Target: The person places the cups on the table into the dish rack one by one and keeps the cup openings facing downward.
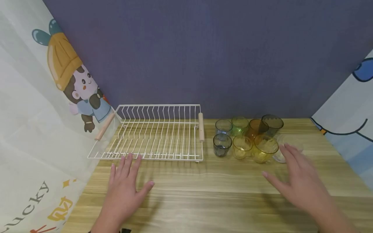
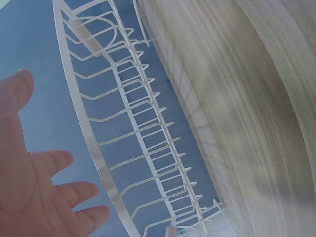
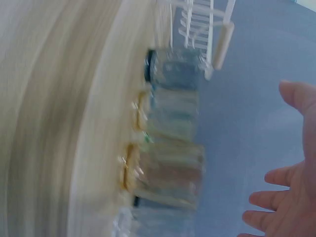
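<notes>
Head: wire rack [image 1: 157,122] standing; glasses [image 1: 242,147] grouping R of rack; handling prob. not yet starting, all pcs. pending. L hand [image 1: 123,192] hovering at rack front, R hand [image 1: 301,181] R of rack. L wrist: fingers [image 2: 78,193] splaying, holding nil. R wrist: ditto.

dk blue wall [image 1: 186,58] | L wht cartoon sheet [image 1: 26,106] | R cartoon sheet [image 1: 344,106] | wood-grain tbl [image 1: 204,200]

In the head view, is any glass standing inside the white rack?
No, the visible glasses stand on the wooden table, to the right of the white rack.
</notes>
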A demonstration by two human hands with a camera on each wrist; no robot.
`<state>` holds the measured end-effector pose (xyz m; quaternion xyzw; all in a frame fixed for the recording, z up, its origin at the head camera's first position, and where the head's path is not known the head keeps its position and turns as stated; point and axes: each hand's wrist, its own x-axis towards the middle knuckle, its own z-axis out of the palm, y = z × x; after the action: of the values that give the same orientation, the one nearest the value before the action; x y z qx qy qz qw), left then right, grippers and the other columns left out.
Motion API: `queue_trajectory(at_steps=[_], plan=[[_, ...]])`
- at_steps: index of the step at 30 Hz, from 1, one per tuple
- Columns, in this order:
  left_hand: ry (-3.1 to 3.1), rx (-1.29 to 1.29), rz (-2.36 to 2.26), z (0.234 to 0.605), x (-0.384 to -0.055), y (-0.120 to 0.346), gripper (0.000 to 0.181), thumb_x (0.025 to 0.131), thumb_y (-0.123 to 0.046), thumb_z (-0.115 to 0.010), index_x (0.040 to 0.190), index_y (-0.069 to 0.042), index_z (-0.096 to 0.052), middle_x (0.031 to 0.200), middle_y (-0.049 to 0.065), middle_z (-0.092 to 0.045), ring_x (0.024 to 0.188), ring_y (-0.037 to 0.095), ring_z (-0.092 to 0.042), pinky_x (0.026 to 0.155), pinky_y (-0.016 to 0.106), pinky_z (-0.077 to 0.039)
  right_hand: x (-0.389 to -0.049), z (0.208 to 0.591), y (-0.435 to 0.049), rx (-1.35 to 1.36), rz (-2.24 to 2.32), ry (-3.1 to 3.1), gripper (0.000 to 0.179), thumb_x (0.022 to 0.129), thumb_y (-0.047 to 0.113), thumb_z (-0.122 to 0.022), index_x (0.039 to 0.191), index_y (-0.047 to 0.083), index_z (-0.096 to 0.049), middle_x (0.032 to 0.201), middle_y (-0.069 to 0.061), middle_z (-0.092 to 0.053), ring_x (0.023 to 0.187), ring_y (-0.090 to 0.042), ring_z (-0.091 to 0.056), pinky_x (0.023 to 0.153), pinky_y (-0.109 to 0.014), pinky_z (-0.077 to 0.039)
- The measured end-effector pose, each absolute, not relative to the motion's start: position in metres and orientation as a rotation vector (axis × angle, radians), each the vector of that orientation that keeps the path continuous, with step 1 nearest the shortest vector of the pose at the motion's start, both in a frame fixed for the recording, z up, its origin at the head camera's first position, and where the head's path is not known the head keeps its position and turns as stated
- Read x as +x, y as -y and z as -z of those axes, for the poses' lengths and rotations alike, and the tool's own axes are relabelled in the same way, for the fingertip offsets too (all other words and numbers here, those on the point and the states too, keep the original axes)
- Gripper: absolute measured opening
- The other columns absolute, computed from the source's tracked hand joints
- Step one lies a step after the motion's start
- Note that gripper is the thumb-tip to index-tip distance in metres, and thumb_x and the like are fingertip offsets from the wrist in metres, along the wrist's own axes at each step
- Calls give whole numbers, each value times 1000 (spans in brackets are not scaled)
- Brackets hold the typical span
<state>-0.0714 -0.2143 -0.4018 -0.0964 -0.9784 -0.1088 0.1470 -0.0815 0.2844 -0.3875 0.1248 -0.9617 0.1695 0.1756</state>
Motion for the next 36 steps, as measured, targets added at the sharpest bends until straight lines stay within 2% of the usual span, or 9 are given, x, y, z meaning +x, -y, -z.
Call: queue_trajectory(at_steps=[4,9,13,20,27,36], plan=[[2817,-286,309,402,-72,213,90,90,-69,-47,158,-18,-17,162,15,-8,148,35,-3,119,52,6,-92,386,-280,386,-560,2764,100,84,50,-71,155,2,-19,155,-28,-23,140,-48,-21,112,-67,-16],[2830,-292,313,401,-74,212,90,90,-69,-47,158,-19,-16,162,16,-9,146,39,-10,120,52,4,-111,379,-273,486,-461,2740,98,82,51,-72,150,-4,-29,149,-31,-33,135,-50,-30,109,-66,-25],[2850,-289,317,400,-75,210,89,91,-70,-45,158,-19,-17,162,15,-9,147,37,-8,120,53,2,-129,372,-265,525,-366,2796,96,82,56,-70,148,-4,-33,149,-28,-35,134,-48,-32,107,-66,-29],[2872,-287,322,401,-77,209,89,91,-71,-43,157,-16,-20,161,17,-11,148,34,-3,120,53,3,-159,365,-258,595,-315,2877,93,83,55,-69,148,-2,-35,151,-26,-33,137,-47,-29,107,-68,-28],[2869,-287,310,400,-78,210,90,91,-70,-43,157,-14,-21,162,16,-7,148,34,1,119,50,8,-182,361,-248,640,-276,2924,90,81,51,-72,146,-1,-38,147,-25,-40,133,-45,-36,107,-64,-30],[2840,-358,282,392,-75,202,91,89,-71,-47,157,-18,-20,162,14,-7,148,33,-1,119,51,7,-201,370,-233,676,-268,3077,91,81,50,-73,149,2,-35,148,-24,-39,136,-44,-32,113,-63,-20]])
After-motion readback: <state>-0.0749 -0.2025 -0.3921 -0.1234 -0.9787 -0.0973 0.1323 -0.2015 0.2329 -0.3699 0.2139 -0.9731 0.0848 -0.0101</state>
